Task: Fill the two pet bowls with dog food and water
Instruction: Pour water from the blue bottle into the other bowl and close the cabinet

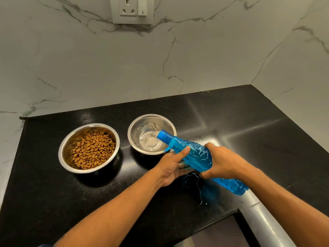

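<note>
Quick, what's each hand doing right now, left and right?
Left hand: holding the blue water bottle from below near its neck, thumb on top.
Right hand: closed around the bottle's middle, tilting its mouth over the right steel bowl.

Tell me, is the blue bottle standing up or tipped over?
Tipped. Both hands hold the blue bottle slanted, its mouth low over the right bowl, which has water in it.

Black speckled counter (53,184) (glossy, with light glare), white marble-veined wall (89,68) meeting at a corner on the right, grey socket plate (132,9) high on the wall, metal pipe (263,216) at lower right.
</note>
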Demonstrator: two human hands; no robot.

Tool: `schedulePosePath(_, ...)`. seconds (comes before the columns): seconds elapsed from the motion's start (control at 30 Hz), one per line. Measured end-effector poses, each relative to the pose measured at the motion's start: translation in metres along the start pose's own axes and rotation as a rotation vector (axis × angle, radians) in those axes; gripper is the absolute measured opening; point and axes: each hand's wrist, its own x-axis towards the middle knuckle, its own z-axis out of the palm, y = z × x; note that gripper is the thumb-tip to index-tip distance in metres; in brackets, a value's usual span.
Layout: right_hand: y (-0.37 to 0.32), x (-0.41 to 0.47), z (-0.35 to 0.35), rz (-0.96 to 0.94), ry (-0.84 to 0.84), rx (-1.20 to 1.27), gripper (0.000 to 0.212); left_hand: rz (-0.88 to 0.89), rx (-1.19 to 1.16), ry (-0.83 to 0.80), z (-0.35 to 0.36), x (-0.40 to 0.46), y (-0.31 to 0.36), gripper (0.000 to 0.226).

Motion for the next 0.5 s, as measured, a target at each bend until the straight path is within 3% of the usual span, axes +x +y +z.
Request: schedulePosePath(0.5,0.0005,-0.0038,-0.0069,0.007,0.005,-0.006,0.07,0.01,-0.012,-0.028,0.0049,-0.0015,0.002,0.031)
